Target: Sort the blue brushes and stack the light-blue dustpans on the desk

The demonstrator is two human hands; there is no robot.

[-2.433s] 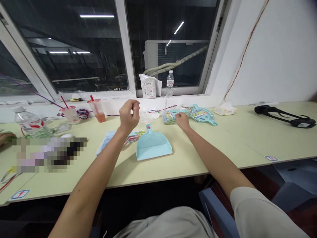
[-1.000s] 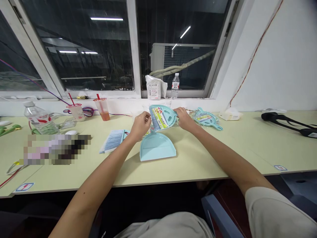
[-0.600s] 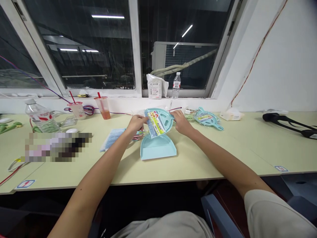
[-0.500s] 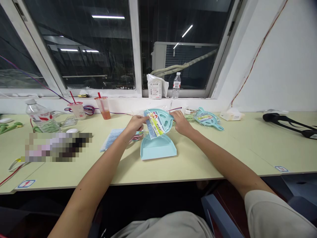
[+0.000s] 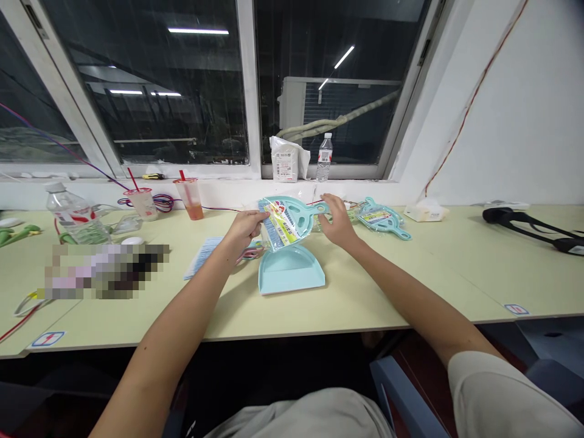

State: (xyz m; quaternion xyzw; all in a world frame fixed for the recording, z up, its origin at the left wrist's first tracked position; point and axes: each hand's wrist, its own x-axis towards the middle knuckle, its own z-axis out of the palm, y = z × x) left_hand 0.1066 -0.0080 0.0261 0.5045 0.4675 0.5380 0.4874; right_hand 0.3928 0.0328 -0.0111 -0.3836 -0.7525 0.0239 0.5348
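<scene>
A packed dustpan set point(image 5: 285, 220) was held above the table point(image 5: 365, 292) by both hands. Its left edge was gripped by the left hand point(image 5: 244, 226), its handle by the right hand point(image 5: 336, 220). A bare dustpan point(image 5: 291, 277) lay just below.

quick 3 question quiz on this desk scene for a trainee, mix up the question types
1. True or false: the left hand and the right hand both hold the packaged dustpan set above the table.
2. What lies on the table directly below the packaged set?
A. a loose light blue dustpan
B. a red cup
C. a tissue pack
3. Fill in: another packaged set lies to the ____ of the right hand.

Key
1. True. The left hand grips the bag's left edge; the right hand's fingers are at the handle end.
2. A
3. right
</scene>
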